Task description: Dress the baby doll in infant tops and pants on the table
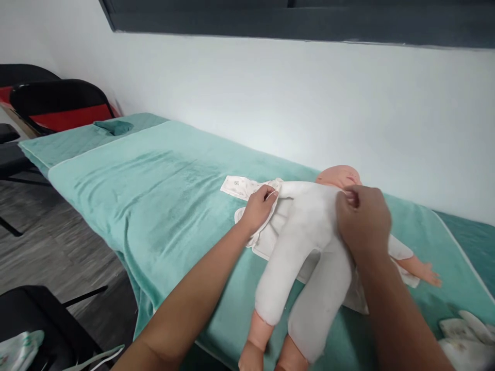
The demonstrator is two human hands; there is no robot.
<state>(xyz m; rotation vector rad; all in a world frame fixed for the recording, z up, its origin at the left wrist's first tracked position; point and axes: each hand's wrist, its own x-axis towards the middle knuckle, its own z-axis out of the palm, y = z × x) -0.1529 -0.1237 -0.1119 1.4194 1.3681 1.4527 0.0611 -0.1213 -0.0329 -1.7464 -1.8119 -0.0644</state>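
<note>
A baby doll (305, 242) in a white cloth body lies on its back on a teal towel (154, 180) spread over a table. A white printed garment (242, 186) is spread open under the doll. My left hand (258, 208) pinches the garment's left flap beside the doll's shoulder. Near the doll's neck, just under its pink head (338, 176), my right hand (363, 219) is closed on the garment's edge. The doll's bare arm (419, 268) sticks out to the right, and its feet reach the near edge.
A white wall runs close behind the table. Black and red folding chairs (58, 105) stand at the far left. Folded white clothes (466, 332) lie at the right near corner. A black chair (42, 319) with cloth on it stands at the lower left.
</note>
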